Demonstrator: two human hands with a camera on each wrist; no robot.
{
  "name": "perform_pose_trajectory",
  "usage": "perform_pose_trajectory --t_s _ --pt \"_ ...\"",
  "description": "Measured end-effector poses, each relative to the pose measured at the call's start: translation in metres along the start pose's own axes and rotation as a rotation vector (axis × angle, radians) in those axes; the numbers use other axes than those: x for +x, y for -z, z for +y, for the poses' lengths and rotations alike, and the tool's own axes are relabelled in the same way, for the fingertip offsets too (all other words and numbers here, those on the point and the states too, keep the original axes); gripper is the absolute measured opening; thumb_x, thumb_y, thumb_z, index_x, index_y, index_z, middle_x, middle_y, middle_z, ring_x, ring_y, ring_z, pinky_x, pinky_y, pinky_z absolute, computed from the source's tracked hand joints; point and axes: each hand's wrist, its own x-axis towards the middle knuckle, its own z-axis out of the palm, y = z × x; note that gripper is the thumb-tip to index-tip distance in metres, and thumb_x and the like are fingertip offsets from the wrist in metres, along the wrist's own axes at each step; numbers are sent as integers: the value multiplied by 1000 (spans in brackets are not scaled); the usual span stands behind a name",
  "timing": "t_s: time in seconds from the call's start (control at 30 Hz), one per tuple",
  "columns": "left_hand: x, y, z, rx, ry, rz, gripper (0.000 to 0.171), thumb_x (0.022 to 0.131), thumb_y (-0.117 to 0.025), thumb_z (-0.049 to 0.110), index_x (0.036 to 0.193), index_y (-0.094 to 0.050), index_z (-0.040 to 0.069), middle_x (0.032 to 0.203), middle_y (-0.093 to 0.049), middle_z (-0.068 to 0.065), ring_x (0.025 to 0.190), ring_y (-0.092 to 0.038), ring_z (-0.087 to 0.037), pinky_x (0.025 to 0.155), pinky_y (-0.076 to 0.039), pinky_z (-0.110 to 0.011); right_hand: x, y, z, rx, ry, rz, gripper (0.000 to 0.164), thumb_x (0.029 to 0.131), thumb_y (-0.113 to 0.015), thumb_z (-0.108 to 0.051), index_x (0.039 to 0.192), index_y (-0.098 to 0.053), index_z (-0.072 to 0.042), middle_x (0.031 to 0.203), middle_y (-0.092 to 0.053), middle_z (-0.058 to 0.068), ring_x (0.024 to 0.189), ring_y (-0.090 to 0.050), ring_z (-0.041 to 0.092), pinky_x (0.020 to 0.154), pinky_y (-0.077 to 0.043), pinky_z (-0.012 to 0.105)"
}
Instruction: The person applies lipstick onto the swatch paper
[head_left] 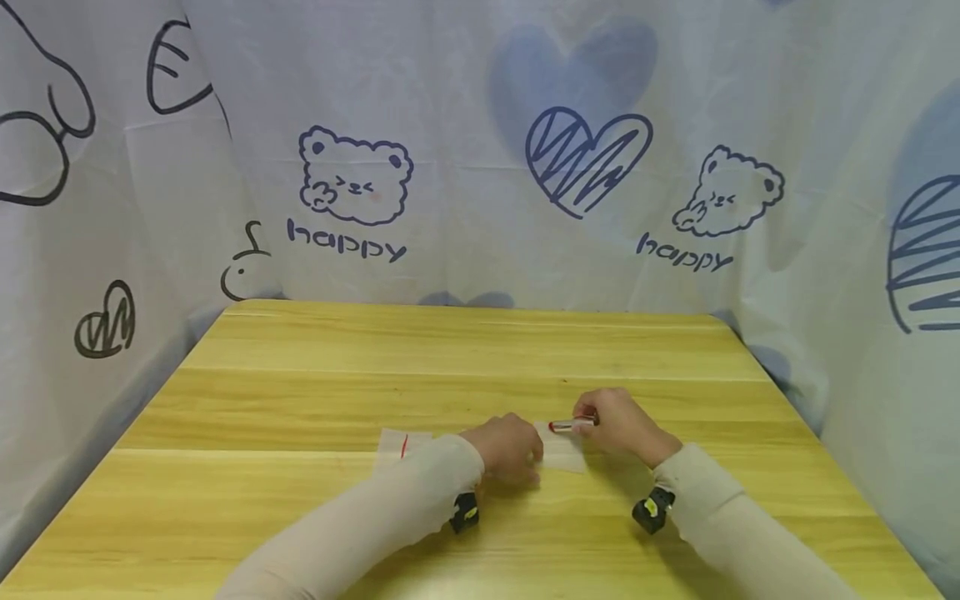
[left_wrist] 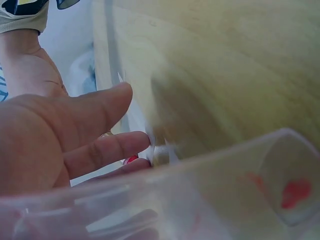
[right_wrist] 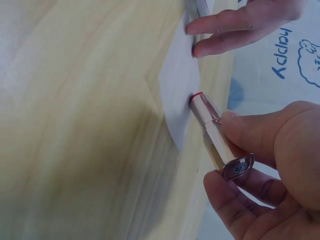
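Observation:
My right hand (head_left: pixel 618 425) pinches a lipstick (right_wrist: pixel 214 140) in a silvery case between thumb and fingers. Its red tip meets a white paper slip (head_left: pixel 562 458) on the table. Close beside, on the same slip, my left hand (head_left: pixel 508 450) rests its fingertips, as the right wrist view shows. Across the bottom of the left wrist view runs a clear lipstick cap (left_wrist: pixel 220 185), smeared red inside. It lies against the left palm, with fingers faintly showing through it; their grip is mostly hidden.
Left of the left hand, another white paper piece (head_left: pixel 388 450) with a red stroke (head_left: pixel 405 445) is partly covered by the sleeve. The wooden table (head_left: pixel 480 350) reaches back to a white curtain (head_left: pixel 465 100) with drawings. Each wrist carries a small black camera (head_left: pixel 654 510).

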Motion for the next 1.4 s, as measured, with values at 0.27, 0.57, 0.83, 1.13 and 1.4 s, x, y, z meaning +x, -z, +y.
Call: perform_pose_trajectory --t_s 0.27,0.57,0.83,1.13,1.4 --pt "1 1 2 43 -9 -3 30 86 -74 37 108 -74 18 111 -68 7 104 -61 -14 89 -49 -27 -4 2 -4 -5 -7 -8 9 84 -76 -10 81 -68 -10 73 -60 -4 67 -51 11 61 -46 30" --pt "0 2 4 24 20 -18 30 85 -75 36 109 -74 17 109 -68 6 105 -61 -15 90 -49 -28 -16 7 -10 3 57 -77 9 85 -76 -11 80 -68 -12 73 -59 -7 64 -49 7 58 -45 27" --pt "0 2 4 28 24 -16 29 85 -75 35 109 -74 18 108 -68 8 103 -61 -14 88 -50 -28 -27 16 -18 45 96 -180 11 85 -75 -9 80 -67 -14 73 -59 -10 63 -49 4 56 -45 24" --pt "0 0 3 40 17 -26 31 86 -74 35 111 -73 16 109 -68 6 103 -61 -14 87 -50 -27 -30 19 -20 59 99 -181 9 87 -73 -9 82 -67 -14 76 -60 -9 65 -51 4 58 -46 25" --pt "-11 9 -4 -20 27 16 37 89 -71 34 118 -69 12 118 -66 2 114 -58 -18 94 -48 -29 -32 22 -16 74 92 -116 5 89 -71 -12 87 -67 -13 74 -58 -10 62 -50 4 56 -45 25"
